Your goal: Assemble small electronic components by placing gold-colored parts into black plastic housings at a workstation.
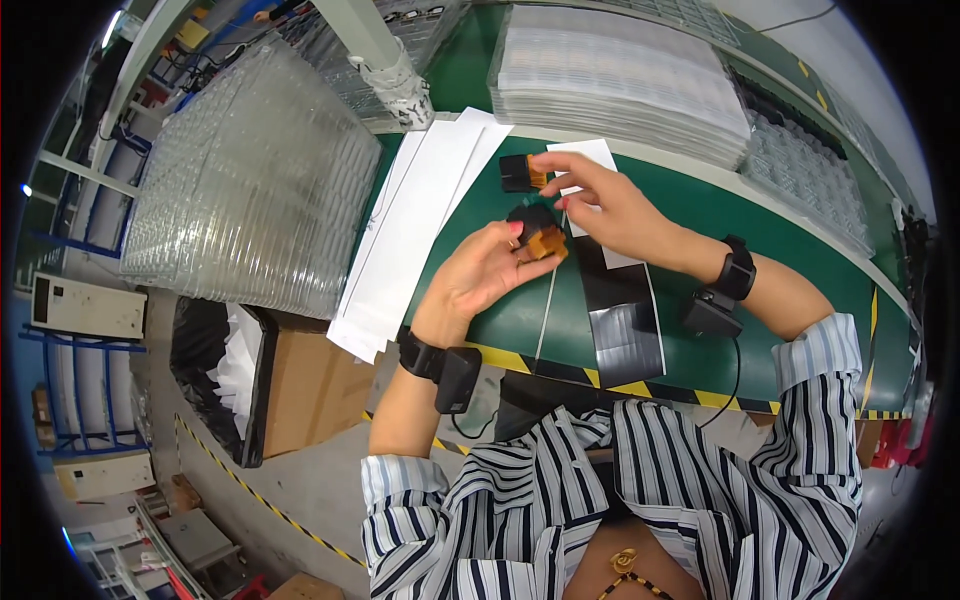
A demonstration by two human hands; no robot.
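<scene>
My left hand (482, 268) is closed on a small dark piece with an orange part (545, 243), held just above the green bench, with the thumb on its black side. My right hand (615, 212) hovers beyond it to the right, fingers bent and apart, with nothing visible between them. A second black-and-orange piece (516, 174) lies on the bench by my right index fingertip; I cannot tell whether they touch. Under my right hand are white paper (590, 152) and a glossy black sheet (628, 340). A dark band with a small box is strapped to each wrist.
Long white sheets (400, 230) lie left of my hands. Tall stacks of clear plastic trays (250, 180) stand at the left, and more trays (620, 85) at the back. A cardboard box (315, 385) with a black liner sits below the bench's left end. A pillar (375, 60) rises behind.
</scene>
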